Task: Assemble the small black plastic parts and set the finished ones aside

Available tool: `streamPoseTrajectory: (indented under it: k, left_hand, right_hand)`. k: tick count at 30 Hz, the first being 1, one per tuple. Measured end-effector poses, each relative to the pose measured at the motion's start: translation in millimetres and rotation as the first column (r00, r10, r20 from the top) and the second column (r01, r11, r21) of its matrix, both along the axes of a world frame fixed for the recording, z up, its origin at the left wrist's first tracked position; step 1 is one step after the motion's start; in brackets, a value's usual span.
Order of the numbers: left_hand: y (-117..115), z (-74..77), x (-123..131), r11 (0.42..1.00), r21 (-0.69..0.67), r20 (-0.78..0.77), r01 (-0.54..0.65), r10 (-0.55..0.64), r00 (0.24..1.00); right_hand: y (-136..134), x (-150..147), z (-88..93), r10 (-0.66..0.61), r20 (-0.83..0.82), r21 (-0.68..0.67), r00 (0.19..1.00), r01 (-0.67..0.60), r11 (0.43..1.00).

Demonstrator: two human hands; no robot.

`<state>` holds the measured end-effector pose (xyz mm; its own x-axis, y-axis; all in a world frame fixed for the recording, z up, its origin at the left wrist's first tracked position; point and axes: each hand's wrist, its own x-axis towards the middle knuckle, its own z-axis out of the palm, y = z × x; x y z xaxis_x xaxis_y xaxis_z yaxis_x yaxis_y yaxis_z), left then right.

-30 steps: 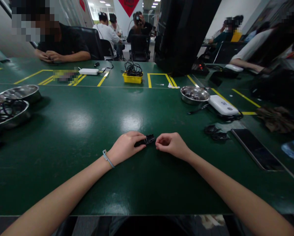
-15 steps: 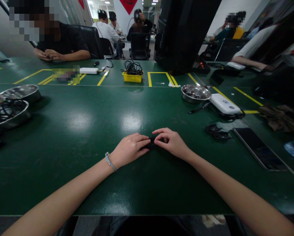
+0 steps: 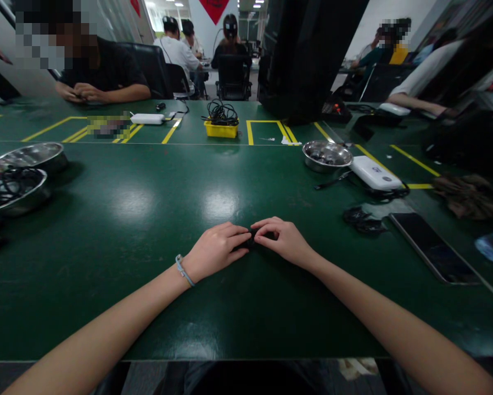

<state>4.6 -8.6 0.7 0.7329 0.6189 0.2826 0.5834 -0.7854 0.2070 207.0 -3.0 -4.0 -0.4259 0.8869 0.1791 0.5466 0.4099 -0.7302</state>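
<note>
A small black object (image 3: 251,238) lies low over the green table (image 3: 156,307), mostly covered by my fingers, so its kind cannot be made out. My left hand (image 3: 219,245), with a pale blue band at the wrist, is closed on its left side, thumb below and fingers above. From the right, my right hand (image 3: 283,238) curls its thumb and forefinger together at the object's right end in a pinch. The fingertips of both hands nearly meet there.
Metal bowls (image 3: 36,156) stand at the left, one holding black cables. To the right are another metal bowl (image 3: 328,164), a white power bank (image 3: 376,173), black bundles (image 3: 364,220) and a phone (image 3: 431,247). A yellow bin (image 3: 222,129) of cables sits farther back. People sit around.
My right hand's thumb and forefinger have come closer together and slightly left, onto the black object. My left hand stays in nearly the same place.
</note>
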Motion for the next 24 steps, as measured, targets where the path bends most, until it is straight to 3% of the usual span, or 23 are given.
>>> streamPoseTrajectory:
  k: [8,16,24]
  left_hand:
    - [-1,1.2,1,1.000,0.006,0.019,0.004,-0.004,1.000]
    - [0,0.3,0,1.000,0.010,0.020,0.006,-0.006,1.000]
    - [2,-3.5,-1,1.000,0.016,0.010,0.006,-0.007,1.000]
  right_hand:
    - [-3,-3,-1.7,-0.030,0.009,0.040,1.000,0.029,0.999]
    - [-10,-9,0.1,-0.086,0.079,0.171,0.993,0.072,0.983]
    - [-13,-3,2.6,-0.025,0.193,0.275,0.981,-0.029,0.961]
